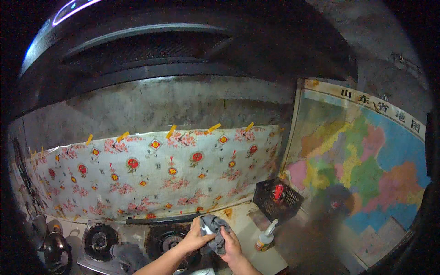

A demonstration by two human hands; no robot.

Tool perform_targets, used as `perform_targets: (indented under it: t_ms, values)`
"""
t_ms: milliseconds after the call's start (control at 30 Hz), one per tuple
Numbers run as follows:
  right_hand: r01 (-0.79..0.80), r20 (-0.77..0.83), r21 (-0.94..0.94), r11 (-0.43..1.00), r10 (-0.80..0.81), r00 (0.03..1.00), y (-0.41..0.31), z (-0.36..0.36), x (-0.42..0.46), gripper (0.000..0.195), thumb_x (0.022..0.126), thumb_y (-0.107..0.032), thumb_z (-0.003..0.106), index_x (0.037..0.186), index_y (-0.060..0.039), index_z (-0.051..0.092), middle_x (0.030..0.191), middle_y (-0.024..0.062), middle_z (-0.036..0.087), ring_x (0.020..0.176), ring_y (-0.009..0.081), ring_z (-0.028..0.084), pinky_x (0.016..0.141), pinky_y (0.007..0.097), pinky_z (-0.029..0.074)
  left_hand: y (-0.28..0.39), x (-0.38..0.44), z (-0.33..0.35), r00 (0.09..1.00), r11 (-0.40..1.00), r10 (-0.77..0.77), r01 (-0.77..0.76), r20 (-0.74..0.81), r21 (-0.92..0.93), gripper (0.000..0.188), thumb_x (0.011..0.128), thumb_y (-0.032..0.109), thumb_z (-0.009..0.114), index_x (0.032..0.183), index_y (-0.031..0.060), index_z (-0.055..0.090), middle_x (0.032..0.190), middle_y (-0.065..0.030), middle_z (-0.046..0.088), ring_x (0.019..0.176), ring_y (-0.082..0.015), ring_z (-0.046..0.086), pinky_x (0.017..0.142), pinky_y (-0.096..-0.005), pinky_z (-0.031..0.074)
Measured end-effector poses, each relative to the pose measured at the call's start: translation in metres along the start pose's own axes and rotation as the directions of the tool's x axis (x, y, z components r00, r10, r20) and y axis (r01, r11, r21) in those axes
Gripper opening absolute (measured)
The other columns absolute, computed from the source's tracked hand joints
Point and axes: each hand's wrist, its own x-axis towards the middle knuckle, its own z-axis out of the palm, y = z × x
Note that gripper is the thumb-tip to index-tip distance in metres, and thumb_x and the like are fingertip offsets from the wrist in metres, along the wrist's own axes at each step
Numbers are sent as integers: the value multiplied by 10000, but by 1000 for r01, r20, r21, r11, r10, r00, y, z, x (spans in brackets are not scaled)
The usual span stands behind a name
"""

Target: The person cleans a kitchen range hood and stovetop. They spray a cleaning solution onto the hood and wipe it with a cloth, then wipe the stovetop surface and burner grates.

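A bunched grey cloth (pixel 217 237) is held up between my two hands, over the right part of a gas stove (pixel 137 237). My left hand (pixel 197 237) grips its left side, and my right hand (pixel 232 242) grips its right side. Something white (pixel 207 229) shows in the cloth near my left thumb; I cannot tell what it is. Partly behind my hands and left forearm is the right burner (pixel 172 242). On the stove's middle lies a second grey cloth (pixel 129 256), beside the left burner (pixel 100 242).
A spray bottle (pixel 264 240) stands on the counter to my right. Behind it, a black plastic basket (pixel 292 206) holds a red can (pixel 278 192). A dark kettle (pixel 56 252) is at far left. A range hood (pixel 154 44) overhangs, and patterned sheeting (pixel 144 172) covers the wall.
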Motion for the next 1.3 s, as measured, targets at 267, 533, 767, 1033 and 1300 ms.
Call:
perform_targets:
  t_ms: [267, 533, 767, 1033, 1300]
  values:
    - [205, -296, 48, 978, -182, 938, -155, 63, 55, 436, 811, -481, 650, 1144, -212, 568, 1159, -23, 577, 1022, 160, 525, 776, 353, 437, 10, -56, -51, 990, 770, -139, 90, -29, -632, 700, 772, 88, 707, 1355, 69, 321, 1351, -127, 368, 1260, -285, 400, 978, -407, 404]
    - [882, -339, 144, 449, -815, 471, -400, 102, 126, 404, 934, -270, 537, 1290, -97, 458, 1236, 87, 531, 1090, 226, 536, 924, 383, 474, -14, -134, -93, 845, 748, -369, 24, -386, -663, 304, 826, 122, 648, 1100, 25, 558, 939, -109, 632, 782, -193, 633, 636, -256, 509]
    - [934, -224, 125, 334, -908, 354, -390, 206, 142, 372, 895, -103, 535, 1251, -167, 448, 1272, 96, 469, 1132, 234, 485, 920, 465, 465, -47, -189, -121, 784, 688, -539, 199, -308, -698, 381, 822, 122, 650, 1172, 38, 524, 1049, -105, 622, 876, -193, 642, 742, -303, 542]
    - [931, -98, 13, 366, -926, 365, -385, 174, 121, 483, 824, 13, 579, 1264, -116, 429, 1269, 73, 469, 1140, 264, 479, 905, 526, 442, -71, -176, -114, 809, 724, -529, 270, -258, -635, 364, 842, 152, 636, 1175, 50, 530, 1055, -108, 632, 887, -195, 643, 747, -308, 540]
    - [960, -114, -255, 120, -989, 93, -357, 220, 120, 442, 823, -41, 564, 1255, -55, 474, 1226, 95, 532, 1043, 206, 519, 920, 362, 430, -63, -165, -92, 834, 694, -498, 220, -237, -686, 371, 857, 203, 646, 1154, 10, 535, 963, -107, 658, 808, -173, 638, 680, -271, 522]
